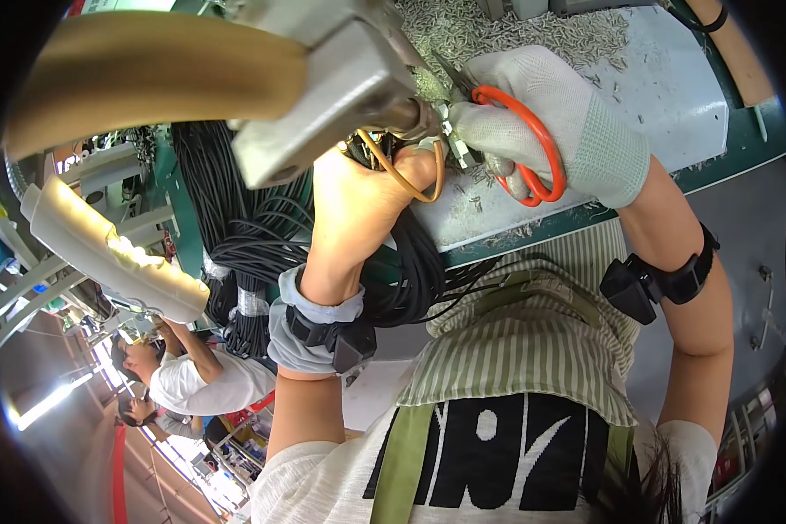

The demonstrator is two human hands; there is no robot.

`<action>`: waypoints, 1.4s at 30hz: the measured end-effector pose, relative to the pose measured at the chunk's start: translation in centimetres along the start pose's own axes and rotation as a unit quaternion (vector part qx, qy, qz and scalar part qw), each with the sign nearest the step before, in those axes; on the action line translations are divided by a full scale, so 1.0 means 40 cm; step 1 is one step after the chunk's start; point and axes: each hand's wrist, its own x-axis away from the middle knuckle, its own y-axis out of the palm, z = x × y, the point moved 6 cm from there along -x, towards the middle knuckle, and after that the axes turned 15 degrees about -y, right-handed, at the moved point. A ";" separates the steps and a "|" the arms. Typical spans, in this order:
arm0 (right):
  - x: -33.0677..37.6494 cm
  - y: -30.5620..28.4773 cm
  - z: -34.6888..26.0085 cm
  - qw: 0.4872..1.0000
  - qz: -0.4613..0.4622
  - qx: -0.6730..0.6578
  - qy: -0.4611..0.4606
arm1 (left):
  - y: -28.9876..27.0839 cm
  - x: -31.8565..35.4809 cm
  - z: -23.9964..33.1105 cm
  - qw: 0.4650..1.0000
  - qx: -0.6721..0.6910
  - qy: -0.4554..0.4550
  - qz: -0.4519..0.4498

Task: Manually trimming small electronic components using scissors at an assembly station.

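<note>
Head view | left hand [367, 188] bare, by the machine head [323, 92], its grip hidden, cannot tell what it holds | right hand [550, 94] gloved, holding red-handled scissors [554, 157], fingertips beside a small silver piece [457, 142] over the worktop [672, 100] | best kept steady, blades clear of bare fingers

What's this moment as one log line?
right hand: gloved, holding red-handled scissors | left hand: partly hidden | nearby: black cables

Left hand [365, 188] partly out of sight behind a grey metal block [332, 100], the nearby tan curved tube [166, 74] blurry
</note>
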 end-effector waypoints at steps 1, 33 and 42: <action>0.006 -0.002 -0.003 0.999 0.045 0.012 -0.019 | 0.003 0.000 -0.002 1.000 -0.001 -0.001 0.000; 0.013 -0.053 -0.215 0.927 0.157 -0.089 0.328 | 0.066 0.213 -0.050 0.966 0.158 -0.053 -0.198; 0.046 -0.013 -0.230 0.732 0.206 -0.420 0.496 | 0.065 0.247 -0.053 0.979 0.104 -0.034 -0.175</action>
